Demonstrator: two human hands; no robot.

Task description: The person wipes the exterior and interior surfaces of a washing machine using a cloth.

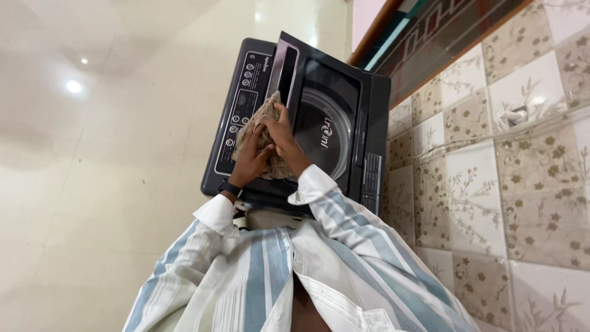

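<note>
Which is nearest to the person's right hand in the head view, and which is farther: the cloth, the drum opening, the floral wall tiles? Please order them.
From the right hand:
1. Brown cloth, held in both hands, over the washing machine's control panel.
2. Drum opening, just beside the hand, under the raised lid.
3. Floral wall tiles, far across, past the machine's edge.

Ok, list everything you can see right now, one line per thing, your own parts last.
washing machine: one, dark grey top-loader, centre, beside the tiled wall
lid: one, dark, raised open at the left of the opening
drum: one, silvery, inside the opening
control panel: one, dark with light markings, left edge of the machine top
cloth: one, brownish, over the panel side, held by both hands
wall tiles: many, cream and tan floral, right
floor: cream, glossy, left
watch: one, black, left wrist
shirt: one, striped blue and white
left hand: gripping cloth
right hand: gripping cloth
</note>
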